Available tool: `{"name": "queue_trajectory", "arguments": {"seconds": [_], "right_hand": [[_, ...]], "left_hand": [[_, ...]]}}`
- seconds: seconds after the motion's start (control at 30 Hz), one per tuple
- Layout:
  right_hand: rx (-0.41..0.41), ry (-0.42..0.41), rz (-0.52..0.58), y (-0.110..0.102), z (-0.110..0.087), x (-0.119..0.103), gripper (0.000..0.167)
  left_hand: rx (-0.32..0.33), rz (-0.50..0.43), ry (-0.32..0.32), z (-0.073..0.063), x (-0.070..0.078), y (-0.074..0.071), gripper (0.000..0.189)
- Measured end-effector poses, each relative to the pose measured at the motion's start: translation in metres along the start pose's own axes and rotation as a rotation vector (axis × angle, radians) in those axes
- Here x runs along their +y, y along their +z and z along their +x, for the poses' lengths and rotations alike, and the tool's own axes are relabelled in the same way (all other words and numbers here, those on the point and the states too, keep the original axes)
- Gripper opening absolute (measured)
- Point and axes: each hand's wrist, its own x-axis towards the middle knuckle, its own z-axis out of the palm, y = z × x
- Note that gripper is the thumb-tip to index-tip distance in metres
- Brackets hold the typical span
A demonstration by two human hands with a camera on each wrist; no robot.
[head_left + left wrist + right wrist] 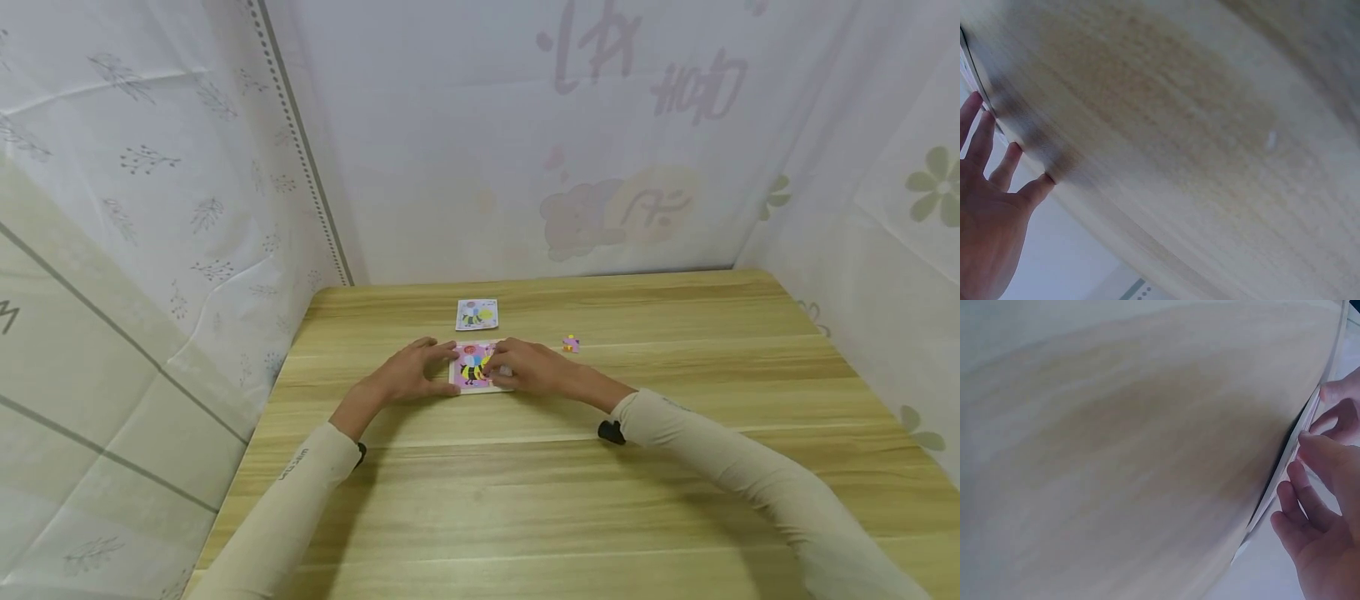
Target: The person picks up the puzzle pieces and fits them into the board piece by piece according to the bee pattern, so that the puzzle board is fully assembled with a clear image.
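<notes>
A pink jigsaw puzzle (471, 375) with a bee picture lies in a pale-rimmed tray on the table. My left hand (408, 372) is at its left side, fingers spread, thumb by the near left corner and fingertips at the far left corner. My right hand (534, 367) bends over the puzzle's right part. Its thumb and index finger pinch a small puzzle piece over the bee's head, mostly hidden by the fingers. In the right wrist view, the right thumb (1325, 453) reaches over the tray edge (1275, 481), other fingers bent beside it.
Behind the puzzle lies a picture card (477, 315) with a similar bee. A loose puzzle piece (572, 344), pink with yellow and orange, sits to the right of my right hand. The wooden table (480, 492) meets patterned cloth walls at the back and sides.
</notes>
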Motion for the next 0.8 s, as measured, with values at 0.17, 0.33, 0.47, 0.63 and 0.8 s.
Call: {"name": "queue_trajectory", "arguments": {"seconds": [0.17,0.33,0.47,0.63,0.8], "right_hand": [[-0.003,0.048,0.001,-0.005,-0.010,0.011,0.019],[0.012,0.076,-0.014,-0.010,-0.020,0.021,0.022],[0.015,0.095,-0.030,-0.015,-0.029,0.027,0.024],[0.007,0.133,-0.037,-0.023,-0.040,0.038,0.026],[0.011,0.182,-0.033,-0.032,-0.052,0.049,0.027]], "left_hand": [[-0.003,-0.002,-0.012,-0.001,0.002,-0.001,0.075],[-0.001,0.007,-0.009,-0.002,0.003,-0.002,0.075],[-0.003,0.010,-0.007,-0.003,0.003,-0.002,0.075],[-0.008,0.010,-0.003,-0.002,0.002,-0.002,0.075],[-0.010,0.011,-0.003,-0.001,0.001,-0.001,0.076]]}}
